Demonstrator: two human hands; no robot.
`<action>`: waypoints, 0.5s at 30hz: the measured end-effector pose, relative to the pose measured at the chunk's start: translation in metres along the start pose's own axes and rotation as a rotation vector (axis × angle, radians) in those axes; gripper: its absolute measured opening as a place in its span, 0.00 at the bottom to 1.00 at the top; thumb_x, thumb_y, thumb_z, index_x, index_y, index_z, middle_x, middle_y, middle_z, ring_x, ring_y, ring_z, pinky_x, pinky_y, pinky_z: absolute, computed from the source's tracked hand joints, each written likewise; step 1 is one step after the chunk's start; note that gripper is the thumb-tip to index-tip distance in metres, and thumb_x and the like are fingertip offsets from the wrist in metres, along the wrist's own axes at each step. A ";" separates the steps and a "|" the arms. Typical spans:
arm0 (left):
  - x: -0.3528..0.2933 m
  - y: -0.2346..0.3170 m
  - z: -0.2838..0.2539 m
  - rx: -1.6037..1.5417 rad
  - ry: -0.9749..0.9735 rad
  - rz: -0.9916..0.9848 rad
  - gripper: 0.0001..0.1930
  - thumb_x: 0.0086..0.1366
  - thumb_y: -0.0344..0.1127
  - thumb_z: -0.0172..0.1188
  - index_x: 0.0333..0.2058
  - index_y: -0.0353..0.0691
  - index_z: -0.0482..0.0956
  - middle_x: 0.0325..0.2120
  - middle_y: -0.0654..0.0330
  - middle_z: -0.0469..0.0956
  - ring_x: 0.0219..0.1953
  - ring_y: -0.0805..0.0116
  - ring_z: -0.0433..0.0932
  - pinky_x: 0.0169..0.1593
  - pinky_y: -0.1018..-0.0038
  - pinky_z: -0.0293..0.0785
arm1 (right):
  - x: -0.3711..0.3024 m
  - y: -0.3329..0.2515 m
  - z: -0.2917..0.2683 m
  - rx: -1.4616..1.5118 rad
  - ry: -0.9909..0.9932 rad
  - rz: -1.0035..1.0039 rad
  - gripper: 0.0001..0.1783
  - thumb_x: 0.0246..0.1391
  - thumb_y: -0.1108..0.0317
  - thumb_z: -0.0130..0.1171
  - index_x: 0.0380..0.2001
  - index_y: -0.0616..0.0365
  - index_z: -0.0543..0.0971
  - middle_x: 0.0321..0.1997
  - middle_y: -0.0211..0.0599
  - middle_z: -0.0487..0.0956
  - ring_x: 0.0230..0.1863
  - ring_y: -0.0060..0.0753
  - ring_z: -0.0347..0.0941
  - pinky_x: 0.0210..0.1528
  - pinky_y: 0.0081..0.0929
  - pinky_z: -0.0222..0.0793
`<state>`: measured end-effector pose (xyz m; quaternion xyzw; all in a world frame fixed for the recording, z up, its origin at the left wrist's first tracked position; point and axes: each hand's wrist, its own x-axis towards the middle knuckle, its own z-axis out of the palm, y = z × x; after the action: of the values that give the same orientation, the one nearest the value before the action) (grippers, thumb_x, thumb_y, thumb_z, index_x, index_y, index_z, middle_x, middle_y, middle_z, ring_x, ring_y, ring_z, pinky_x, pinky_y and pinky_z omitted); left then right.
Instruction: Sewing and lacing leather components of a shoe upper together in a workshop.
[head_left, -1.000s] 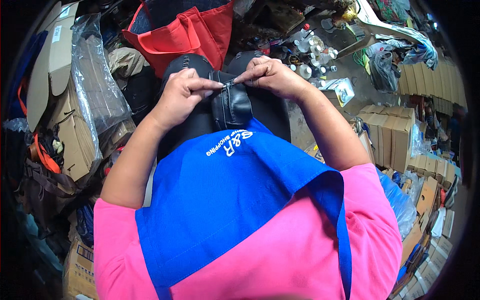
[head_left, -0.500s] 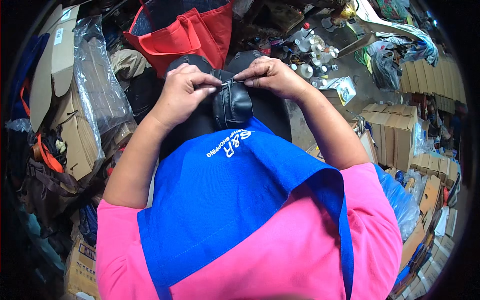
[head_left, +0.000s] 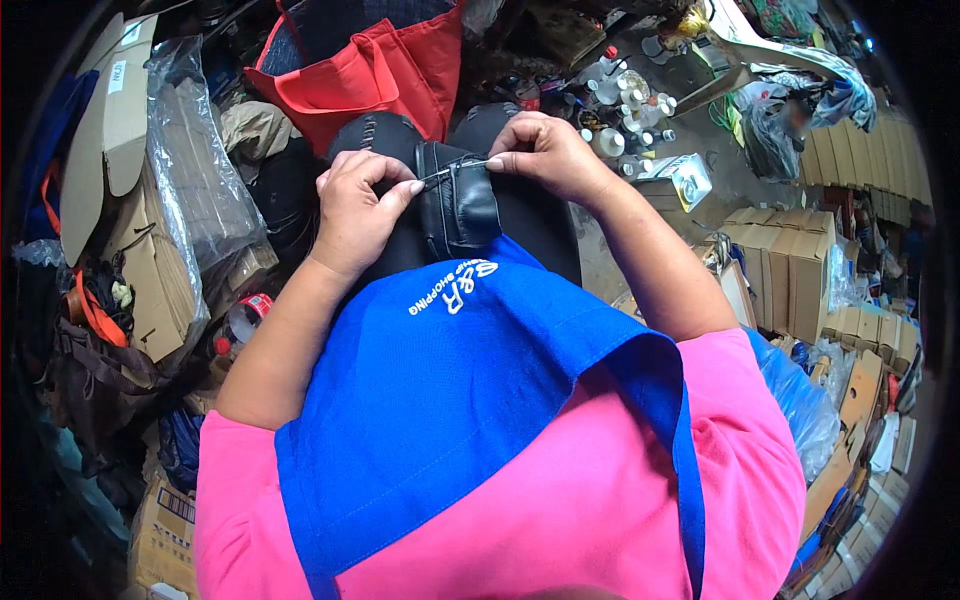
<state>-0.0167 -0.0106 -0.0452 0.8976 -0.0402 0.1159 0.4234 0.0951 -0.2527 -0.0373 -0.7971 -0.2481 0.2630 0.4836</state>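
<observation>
A black leather-like piece, folded and pouch-shaped, lies on my lap over dark trousers. Across its upper part runs a thin, pale, needle-like piece; its exact kind is too small to tell. My left hand pinches the left end of it between thumb and forefinger, just off the leather's left edge. At the right end, my right hand is closed in a pinch, thumb against forefinger. A dark cord-like line hangs down the front of the leather. A blue apron covers my front below it.
Beyond my knees stands an open red bag. Several plastic bottles cluster on the floor at the far right. Flattened cardboard and clear plastic sheeting lean at the left. Stacked cardboard boxes fill the right side.
My left hand has moved slightly down and left, and my right hand slightly right, so the fingertips are farther apart. More of the thin piece shows between them. A bottle now shows beside my left forearm.
</observation>
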 end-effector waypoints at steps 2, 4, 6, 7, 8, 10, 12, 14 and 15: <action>-0.001 0.000 0.006 0.024 0.012 -0.001 0.06 0.49 0.31 0.68 0.25 0.38 0.80 0.24 0.60 0.77 0.34 0.64 0.74 0.42 0.70 0.68 | -0.001 0.002 0.004 -0.002 -0.001 -0.008 0.06 0.47 0.70 0.69 0.27 0.58 0.82 0.27 0.26 0.77 0.34 0.20 0.72 0.40 0.22 0.68; -0.002 0.002 0.011 0.078 0.030 -0.009 0.07 0.50 0.34 0.68 0.24 0.41 0.79 0.24 0.62 0.77 0.34 0.64 0.73 0.42 0.69 0.66 | -0.002 0.002 0.008 -0.166 0.062 -0.089 0.07 0.46 0.68 0.70 0.25 0.58 0.82 0.28 0.28 0.78 0.35 0.24 0.71 0.41 0.25 0.67; -0.003 0.005 0.012 0.116 0.010 -0.039 0.07 0.51 0.36 0.68 0.24 0.42 0.79 0.26 0.63 0.77 0.37 0.64 0.73 0.45 0.67 0.63 | -0.002 0.003 0.013 -0.218 0.078 -0.146 0.08 0.44 0.66 0.70 0.24 0.57 0.82 0.27 0.29 0.79 0.35 0.27 0.71 0.42 0.28 0.66; -0.003 0.006 0.012 0.155 -0.010 -0.070 0.07 0.51 0.38 0.67 0.25 0.43 0.79 0.27 0.64 0.78 0.39 0.64 0.73 0.48 0.66 0.61 | -0.002 0.003 0.014 -0.258 0.088 -0.154 0.08 0.44 0.66 0.70 0.24 0.57 0.82 0.27 0.29 0.79 0.35 0.27 0.71 0.42 0.27 0.66; -0.004 0.007 0.013 0.158 -0.007 -0.071 0.07 0.51 0.38 0.67 0.25 0.43 0.79 0.27 0.64 0.78 0.39 0.64 0.73 0.48 0.66 0.61 | -0.002 0.003 0.015 -0.297 0.104 -0.170 0.08 0.44 0.66 0.70 0.23 0.56 0.82 0.26 0.30 0.80 0.35 0.27 0.71 0.43 0.27 0.66; -0.004 0.008 0.014 0.190 -0.030 -0.077 0.08 0.52 0.40 0.66 0.26 0.45 0.79 0.29 0.64 0.78 0.45 0.64 0.72 0.52 0.63 0.55 | -0.001 0.003 0.017 -0.285 0.103 -0.165 0.08 0.43 0.64 0.71 0.23 0.55 0.82 0.26 0.29 0.80 0.35 0.28 0.71 0.43 0.28 0.65; -0.004 0.009 0.016 0.196 -0.052 -0.092 0.08 0.53 0.40 0.65 0.26 0.45 0.78 0.30 0.65 0.78 0.47 0.63 0.71 0.52 0.62 0.55 | -0.002 0.003 0.019 -0.383 0.142 -0.203 0.09 0.43 0.63 0.71 0.22 0.54 0.82 0.26 0.28 0.81 0.35 0.29 0.71 0.43 0.29 0.65; -0.004 0.011 0.019 0.189 -0.042 -0.076 0.07 0.54 0.39 0.64 0.27 0.45 0.78 0.30 0.64 0.77 0.46 0.63 0.71 0.53 0.62 0.55 | -0.001 0.003 0.022 -0.390 0.152 -0.213 0.09 0.43 0.62 0.71 0.22 0.54 0.82 0.26 0.28 0.81 0.35 0.29 0.71 0.44 0.29 0.64; -0.004 0.011 0.020 0.199 -0.035 -0.090 0.07 0.54 0.39 0.64 0.27 0.45 0.78 0.30 0.64 0.77 0.46 0.63 0.71 0.53 0.62 0.55 | -0.001 0.003 0.022 -0.392 0.160 -0.179 0.10 0.42 0.61 0.71 0.22 0.53 0.82 0.26 0.28 0.81 0.35 0.30 0.71 0.44 0.29 0.64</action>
<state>-0.0187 -0.0330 -0.0498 0.9380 0.0043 0.0844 0.3362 0.0799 -0.2402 -0.0483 -0.8690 -0.3252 0.1018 0.3589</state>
